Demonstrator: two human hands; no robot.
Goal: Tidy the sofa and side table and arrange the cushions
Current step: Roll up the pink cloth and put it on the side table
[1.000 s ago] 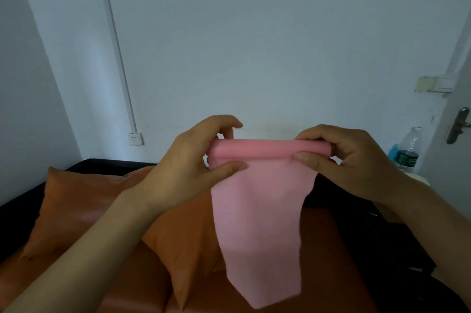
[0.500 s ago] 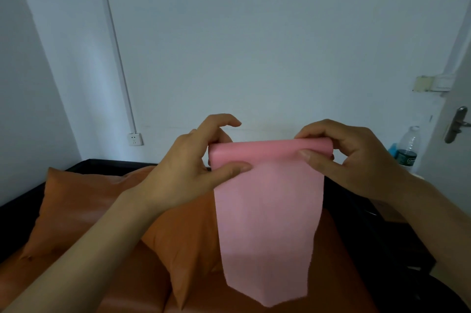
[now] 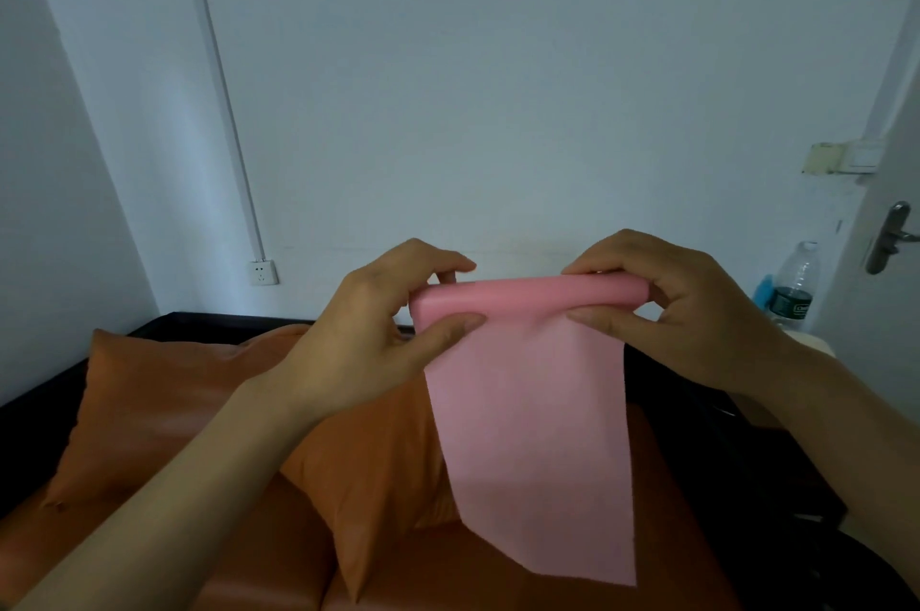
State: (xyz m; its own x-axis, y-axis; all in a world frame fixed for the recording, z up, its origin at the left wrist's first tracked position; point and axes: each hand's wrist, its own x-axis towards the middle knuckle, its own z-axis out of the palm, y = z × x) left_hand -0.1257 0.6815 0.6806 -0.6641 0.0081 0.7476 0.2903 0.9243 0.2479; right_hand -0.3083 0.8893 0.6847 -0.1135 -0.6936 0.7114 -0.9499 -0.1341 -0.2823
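Note:
A pink cloth (image 3: pixel 532 431) hangs in the air in front of me, its top edge rolled into a thick tube. My left hand (image 3: pixel 368 336) pinches the roll's left end and my right hand (image 3: pixel 677 311) pinches its right end. The loose part drops straight down over the orange sofa seat (image 3: pixel 498 590). Two orange cushions sit below: one (image 3: pixel 164 401) leans against the sofa's back left, another (image 3: pixel 378 471) lies behind the cloth, partly hidden by it and my left arm.
The sofa has a black frame (image 3: pixel 209 319) along the white wall. At the right, a clear water bottle (image 3: pixel 794 287) stands on a pale side table (image 3: pixel 811 342) beside a door with a metal handle (image 3: pixel 891 234). A wall socket (image 3: pixel 262 273) is at the left.
The roll at the cloth's top has grown thicker as both hands turn it. The hanging tail has shifted slightly right and swung squarer under the roll.

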